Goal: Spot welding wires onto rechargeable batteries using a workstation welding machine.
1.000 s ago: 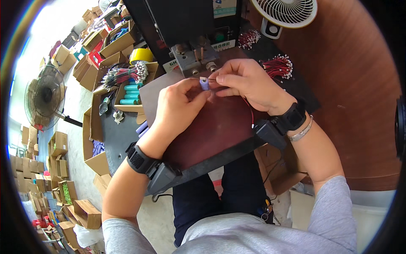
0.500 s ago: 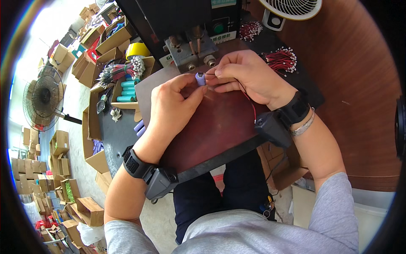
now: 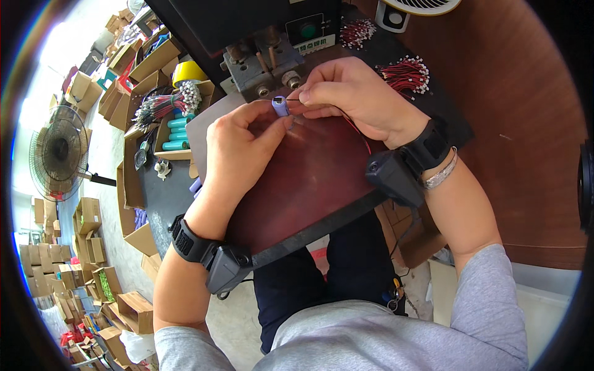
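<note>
Grey metal machine block [image 3: 263, 65] closes the far edge of the dark red-brown work mat [image 3: 309, 185]; near half of mat open; cardboard tray of teal cells [image 3: 176, 133] crowds left edge.

Your left hand [image 3: 238, 151] pinches a small purple cylindrical cell [image 3: 280, 106] — your right hand [image 3: 356, 96] holds a thin red-and-black wire [image 3: 354, 125] to its end. Both work over a dark red mat [image 3: 309, 179], just below a grey metal machine [image 3: 263, 59]. Cardboard tray of teal cells [image 3: 174, 133] — left. Bundle of red leads [image 3: 405, 71] — right.
</note>
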The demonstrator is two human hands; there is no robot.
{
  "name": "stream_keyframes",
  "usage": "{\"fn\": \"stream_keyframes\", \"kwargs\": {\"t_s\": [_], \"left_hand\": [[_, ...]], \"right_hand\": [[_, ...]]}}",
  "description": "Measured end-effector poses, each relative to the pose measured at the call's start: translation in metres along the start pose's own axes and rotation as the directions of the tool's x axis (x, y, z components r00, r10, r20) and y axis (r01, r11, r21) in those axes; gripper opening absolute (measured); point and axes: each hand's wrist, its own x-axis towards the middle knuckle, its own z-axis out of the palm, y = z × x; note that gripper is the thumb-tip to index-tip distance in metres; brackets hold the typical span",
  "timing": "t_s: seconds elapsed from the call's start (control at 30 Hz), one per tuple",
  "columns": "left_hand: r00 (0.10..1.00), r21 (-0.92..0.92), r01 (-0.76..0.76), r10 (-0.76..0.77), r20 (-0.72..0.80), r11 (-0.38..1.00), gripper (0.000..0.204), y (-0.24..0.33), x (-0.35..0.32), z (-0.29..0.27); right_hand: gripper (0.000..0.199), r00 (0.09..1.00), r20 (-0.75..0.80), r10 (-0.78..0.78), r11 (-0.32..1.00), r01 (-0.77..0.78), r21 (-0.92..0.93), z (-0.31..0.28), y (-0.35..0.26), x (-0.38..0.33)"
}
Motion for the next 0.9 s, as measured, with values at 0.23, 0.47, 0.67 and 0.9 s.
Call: {"fn": "stream_keyframes", "kwargs": {"t_s": [0.23,0.47,0.67,0.9], "left_hand": [[1.000,-0.014,-0.022,0.022,-0.006,1.000,0.022,0.0016,-0.0017,0.0007],[1.000,0.044,-0.017,0.017,-0.014,0.999,0.022,0.0030,-0.0021,-0.0003],[1.000,0.039,-0.008,0.008,0.001,0.999,0.022,0.0021,-0.0019,-0.0003],[1.000,0.029,-0.014,0.014,-0.009,0.999,0.021,-0.0005,-0.0019,0.0007]], "right_hand": [[0.013,1.000,0.004,-0.019,1.000,0.019,0.002,0.0003,0.0002,-0.0019],[0.012,1.000,-0.013,-0.008,1.000,0.008,-0.001,0.0019,-0.0005,-0.0021],[0.010,0.999,-0.031,-0.016,1.000,0.016,0.007,0.0036,-0.0035,-0.0044],[0.010,1.000,-0.021,-0.020,1.000,0.020,0.006,0.0031,-0.0023,-0.0038]]}}
